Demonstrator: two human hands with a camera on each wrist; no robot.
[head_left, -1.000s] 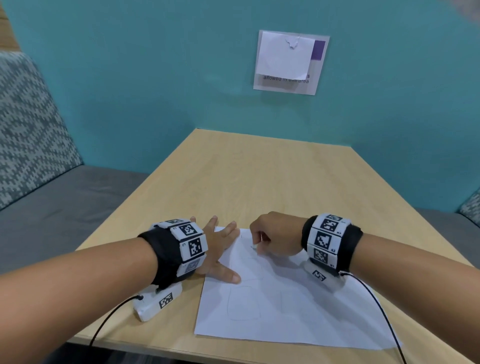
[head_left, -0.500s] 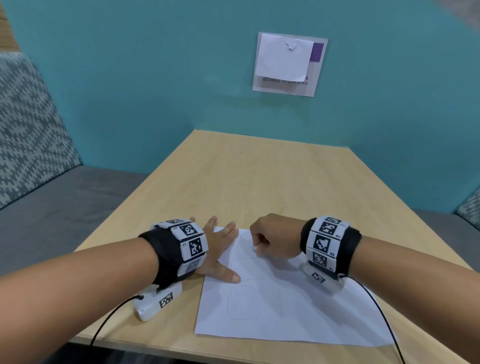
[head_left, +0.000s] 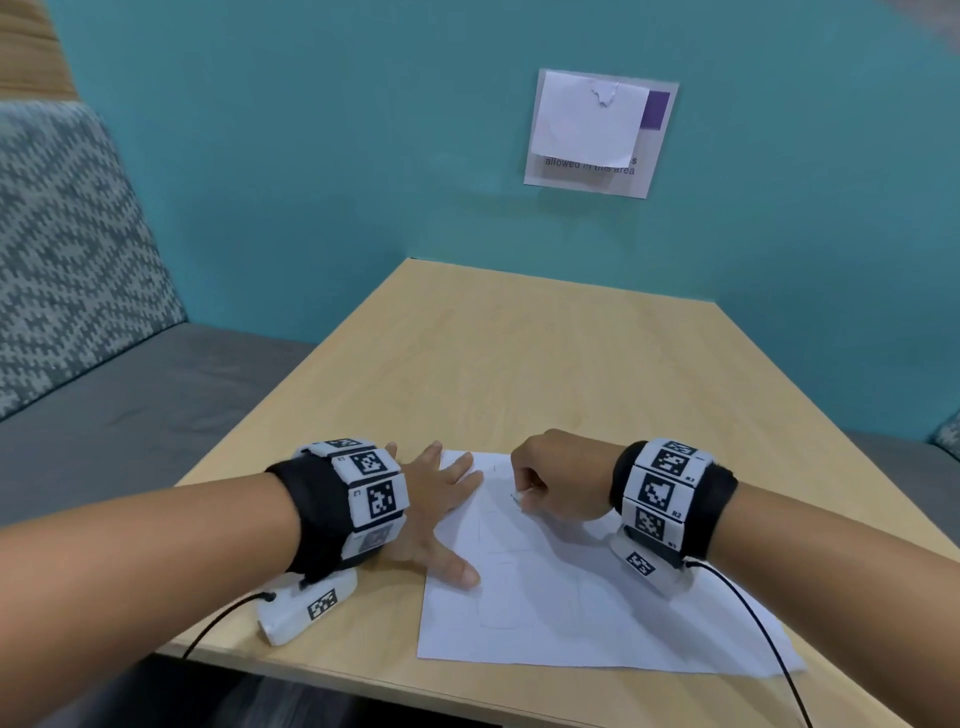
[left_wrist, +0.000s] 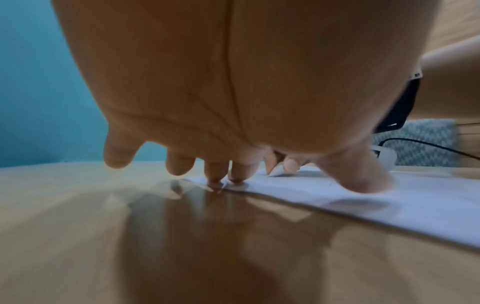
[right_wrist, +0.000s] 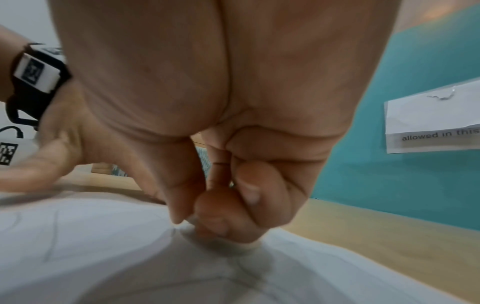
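In the lower middle of the head view, a white sheet of paper (head_left: 571, 613) with faint pencil outlines lies flat on the light wooden surface (head_left: 519, 353), its near edge close to the surface's near edge. The person's left grip (head_left: 441, 499) is spread open: straight fingers and the thumb press down on the sheet's left edge. The left wrist view shows two fingertips (left_wrist: 215, 174) touching the paper's corner. The right grip (head_left: 558, 475), just right of it, is curled closed around a small white piece (head_left: 517, 496), pinching it between thumb and fingers with its tip down on the upper part of the sheet. What the piece is cannot be told. The right wristband (head_left: 665, 493) carries black-and-white square markers and a small label reading "R2". The left wristband (head_left: 363, 493) bears similar markers, but its lettering is too small to read. In the upper right of the frame, a sign (head_left: 597, 176) hangs on the teal wall. A blank white sheet covers most of it, leaving only "allowed in this area" legible.
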